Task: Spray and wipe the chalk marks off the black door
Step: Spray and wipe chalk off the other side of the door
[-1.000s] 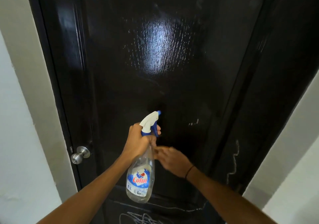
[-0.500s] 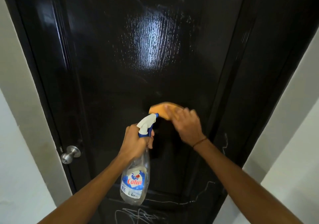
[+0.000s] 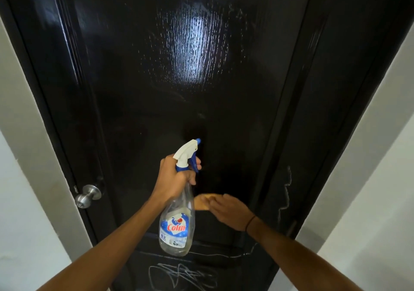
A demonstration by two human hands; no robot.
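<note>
Black door with chalk marks, spray bottle and sponge at work

Black door (image 3: 139,93) fills most of the view, glossy, with a bright wet-looking reflection (image 3: 192,51) in its upper middle part. Chalk marks are at the lower part of the door: a white scribble (image 3: 181,274) near the bottom edge, a thin horizontal chalk line (image 3: 224,255) just above it, and a wavy vertical chalk line (image 3: 286,192) along the right side of the door, near the frame.

The left hand (image 3: 173,178) holds a spray bottle (image 3: 177,223) by its neck, with the fingers curled round it and one finger at the blue trigger. The bottle is clear, with a white and blue spray head (image 3: 187,151) and a label that reads "Colin". It hangs tilted, the nozzle pointing up and toward the door, in front of the middle of the door panel.

The right hand (image 3: 228,210) is just right of the bottle and lower than the spray head. It lies flat, fingers stretched out, pressing an orange-yellow sponge or cloth (image 3: 202,202) against the door. Which of the two it is I cannot tell, because this part is blurred. Only its left part shows beyond the fingers. A thin dark band (image 3: 250,223) is round the right wrist.

A round metal door knob (image 3: 87,195) sits at the left edge of the door, at about the same height as the right hand. Pale walls (image 3: 26,178) stand on both sides of the door frame.
</note>
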